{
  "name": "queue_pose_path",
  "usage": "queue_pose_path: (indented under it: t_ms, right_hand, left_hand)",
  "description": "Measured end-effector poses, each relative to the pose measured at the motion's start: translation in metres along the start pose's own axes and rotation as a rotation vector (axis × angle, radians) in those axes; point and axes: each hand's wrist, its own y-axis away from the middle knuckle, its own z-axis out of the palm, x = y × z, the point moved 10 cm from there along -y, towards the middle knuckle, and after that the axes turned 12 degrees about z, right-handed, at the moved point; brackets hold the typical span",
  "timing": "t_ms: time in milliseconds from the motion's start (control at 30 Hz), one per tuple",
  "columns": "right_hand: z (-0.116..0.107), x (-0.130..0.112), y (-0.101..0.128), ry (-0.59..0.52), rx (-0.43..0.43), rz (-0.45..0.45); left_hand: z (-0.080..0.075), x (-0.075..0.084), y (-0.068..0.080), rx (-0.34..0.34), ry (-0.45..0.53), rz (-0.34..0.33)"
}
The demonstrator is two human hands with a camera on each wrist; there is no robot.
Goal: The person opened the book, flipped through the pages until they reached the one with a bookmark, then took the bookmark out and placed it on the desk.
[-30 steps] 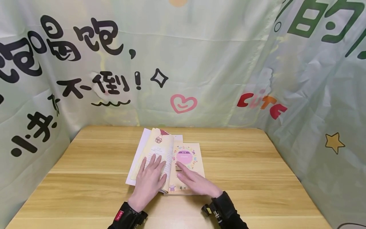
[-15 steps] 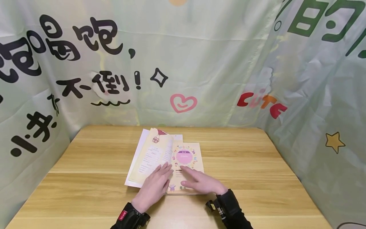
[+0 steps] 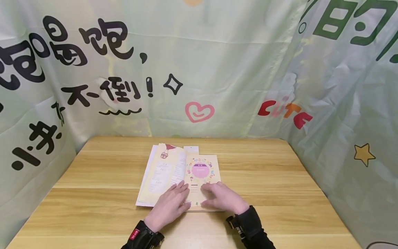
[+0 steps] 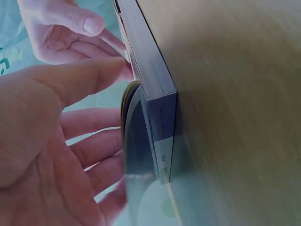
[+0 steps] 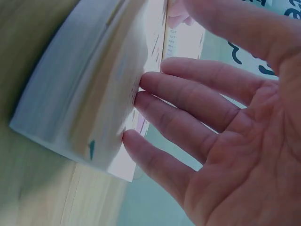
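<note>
An open book [image 3: 200,171] lies on the wooden table. Its right page bears a pink circle ringed by small drawings, while the left page [image 3: 161,173] shows a balloon drawing and lines of text. My left hand [image 3: 169,205] rests across the lower part of the fold with fairly straight fingers. In the left wrist view, the book's spine [image 4: 163,122] and curved cover show beside that hand. My right hand [image 3: 225,197] touches the lower right page with its fingertips. From the right wrist view, its fingers [image 5: 178,125] are spread and nearly straight against the page.
The wooden table [image 3: 267,180] extends around the book. A pale flap or sheet [image 3: 191,149] sticks out past the book's top edge. Printed fabric [image 3: 236,86] hangs behind the table and on both sides.
My left hand has slid from the left page down and right to the fold. The left pages now lie flatter and their top edge is lower. My right hand has shifted slightly right.
</note>
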Motion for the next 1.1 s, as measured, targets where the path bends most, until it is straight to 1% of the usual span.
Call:
queue_pose_path:
  t_ms: [100,200,333,467,567,800,1100]
  right_hand:
    - [0.001,-0.004,0.001,0.019,0.000,-0.017]
    - [0.004,-0.008,0.002,0.027,-0.022,-0.025]
    - [0.010,-0.009,0.003,0.038,-0.058,-0.019]
    - [0.013,-0.008,0.003,0.052,-0.074,-0.010]
    - [0.013,-0.009,0.003,0.072,-0.065,-0.017]
    - [0.011,-0.011,0.003,0.110,-0.035,-0.037]
    - [0.012,-0.011,0.005,0.111,-0.049,-0.027]
  left_hand:
    - [0.001,-0.002,0.001,-0.012,0.029,-0.031]
    - [0.003,-0.003,0.003,-0.016,0.052,-0.060]
    - [0.007,-0.003,0.004,-0.024,0.056,-0.082]
    - [0.008,-0.003,0.003,-0.018,0.033,-0.078]
    - [0.008,-0.003,0.003,-0.012,0.025,-0.076]
    - [0.008,-0.003,0.003,-0.009,0.038,-0.075]
    - [0.009,-0.003,0.004,-0.012,0.047,-0.077]
